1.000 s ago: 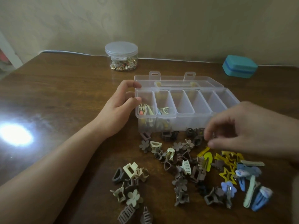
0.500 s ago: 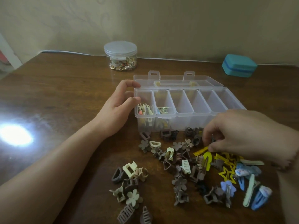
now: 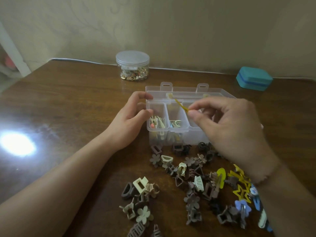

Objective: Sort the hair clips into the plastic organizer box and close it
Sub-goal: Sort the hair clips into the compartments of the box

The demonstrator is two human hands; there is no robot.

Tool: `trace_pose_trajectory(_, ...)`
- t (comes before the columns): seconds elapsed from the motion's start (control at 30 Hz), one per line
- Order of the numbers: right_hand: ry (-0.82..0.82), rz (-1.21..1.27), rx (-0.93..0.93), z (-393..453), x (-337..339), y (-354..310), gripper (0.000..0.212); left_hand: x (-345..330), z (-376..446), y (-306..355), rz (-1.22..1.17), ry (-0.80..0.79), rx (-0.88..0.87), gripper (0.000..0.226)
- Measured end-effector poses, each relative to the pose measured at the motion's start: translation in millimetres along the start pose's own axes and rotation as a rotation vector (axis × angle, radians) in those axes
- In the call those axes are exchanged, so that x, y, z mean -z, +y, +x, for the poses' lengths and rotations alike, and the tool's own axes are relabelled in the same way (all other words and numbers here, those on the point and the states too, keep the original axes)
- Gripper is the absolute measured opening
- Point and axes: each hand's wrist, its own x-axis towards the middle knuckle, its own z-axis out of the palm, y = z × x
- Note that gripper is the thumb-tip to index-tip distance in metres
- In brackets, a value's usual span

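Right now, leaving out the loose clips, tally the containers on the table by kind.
Clear organizer box: 1
Round lidded jar: 1
Teal case: 1
Total: 3

Left hand point(image 3: 127, 123): forearm extended from lower left, fingers curled, thumb and index fingertips set against the organizer box point(image 3: 158, 134) at its left end. Right hand point(image 3: 229, 127): raised, back toward camera, thumb and index pinching 1 yellow clip point(image 3: 181, 106).
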Motion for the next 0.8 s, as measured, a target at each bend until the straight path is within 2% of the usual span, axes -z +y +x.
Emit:
trace_pose_trajectory(0.07, -0.002, -0.110, 0.009, 1, -5, 2, 0.014, 0, 0, 0, -0.001, -0.004, 0.000, 0.040)
trace_pose_trajectory(0.13, -0.024, -0.106, 0.024, 1, -1, 3, 0.020, 0, 0, 1, 0.003, -0.010, 0.001, 0.040)
trace_pose_trajectory(0.27, -0.162, -0.016, 0.044, -3, 28, 2, 0.013, 0, 0, 0, 0.002, -0.011, 0.005, 0.040)
trace_pose_trajectory(0.33, -0.376, -0.074, -0.075, -5, 48, 7, 0.011, 0, 1, -1, 0.000, -0.008, 0.006, 0.039)
trace_pose_trajectory(0.4, -0.648, -0.299, -0.182, -6, 58, 14, 0.009, 0, 1, -1, 0.002, -0.006, 0.007, 0.039)
trace_pose_trajectory(0.47, -0.874, -0.498, -0.262, -7, 56, 15, 0.020, 0, 1, -1, 0.004, -0.007, 0.006, 0.039)
trace_pose_trajectory(0.5, -0.934, -0.568, -0.277, -8, 52, 14, 0.026, 0, 1, -1, 0.004, -0.006, 0.005, 0.040)
trace_pose_trajectory(0.67, -0.985, -0.731, -0.212, -14, 40, 1, 0.039, 0, 1, -1, 0.014, -0.008, -0.002, 0.040)
trace_pose_trajectory(0.8, -0.977, -0.691, -0.159, -14, 36, 0, 0.025, 1, 1, -2, 0.017, -0.007, -0.004, 0.040)
